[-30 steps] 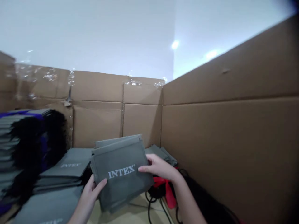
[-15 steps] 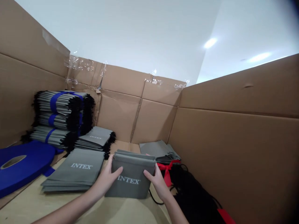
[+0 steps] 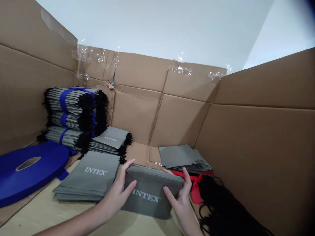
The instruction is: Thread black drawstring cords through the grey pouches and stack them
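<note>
Grey INTEX stack [image 3: 150, 183] is up front, between both hands, faces near upright, just right of the near pile [image 3: 91, 177]. Left hand [image 3: 126, 183] clamped on its left end, thumb on the face, fingers behind. Right hand [image 3: 179, 193] clamped on the right end, one finger raised at the top corner.

Step reads as evening up the edges. I'd keep thumb pressure light so layers can slide, tap the bottom edge flat on the counter [image 3: 56, 214], and press both ends in evenly. Too tight and stragglers lock in; too loose and the middle could slip. Can't tell if the bottom touches the counter.

Room: bare counter in front and to the near left, below the near pile's front edge. Left is tight: pile sits by the left forearm. Right is worse: red ribbon [image 3: 196, 193] and black cords [image 3: 226, 206] near the right hand, snag risk. Right pile [image 3: 177, 155] behind; right wall [image 3: 265, 144] beyond.
</note>
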{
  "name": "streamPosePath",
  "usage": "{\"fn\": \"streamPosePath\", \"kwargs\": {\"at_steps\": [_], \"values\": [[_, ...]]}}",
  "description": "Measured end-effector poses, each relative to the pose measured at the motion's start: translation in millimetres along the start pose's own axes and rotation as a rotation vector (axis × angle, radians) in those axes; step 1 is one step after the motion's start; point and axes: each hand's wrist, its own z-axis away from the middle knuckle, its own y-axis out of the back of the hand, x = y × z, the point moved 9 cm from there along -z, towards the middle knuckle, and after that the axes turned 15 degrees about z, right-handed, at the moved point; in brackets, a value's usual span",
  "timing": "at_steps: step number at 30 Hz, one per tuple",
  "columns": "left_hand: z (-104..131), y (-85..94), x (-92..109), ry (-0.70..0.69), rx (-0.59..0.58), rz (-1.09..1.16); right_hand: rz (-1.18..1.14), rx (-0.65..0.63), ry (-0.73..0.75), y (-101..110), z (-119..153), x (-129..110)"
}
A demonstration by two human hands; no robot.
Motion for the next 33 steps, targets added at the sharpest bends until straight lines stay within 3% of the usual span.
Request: {"fn": "streamPosePath", "kwargs": {"at_steps": [4,6,8,13,16,18,23,28,33], "values": [[-4.6,5.0,-16.5,0.014,0.074,0.086,-0.055,-0.054,-0.213,-17.9,6.6,40.4],[-7.1,4.3,-24.3,0.064,0.070,0.145,-0.137,-0.058,-0.239,-20.2,6.8,44.3],[-8.7,4.5,-23.8,0.093,0.074,0.187,-0.221,-0.019,-0.184,-12.7,4.0,33.7],[-0.3,5.5,4.6,0.066,0.086,0.242,-0.327,-0.085,-0.019,1.1,3.2,-5.5],[13.8,5.7,21.9,0.007,0.060,0.219,-0.275,-0.103,0.016,3.4,14.7,-15.1],[23.6,7.9,30.1,-0.046,0.045,0.177,-0.214,-0.162,-0.021,-2.7,27.0,-11.9],[33.2,5.6,39.5,-0.169,-0.078,0.000,-0.031,-0.455,-0.149,-30.3,54.8,13.1],[29.2,10.9,49.0,-0.329,-0.045,-0.087,0.046,-0.481,-0.190,-36.1,50.4,30.0],[41.0,-0.2,61.6,-0.402,-0.172,-0.248,0.259,-0.474,-0.118,-38.7,48.5,32.0]]}}
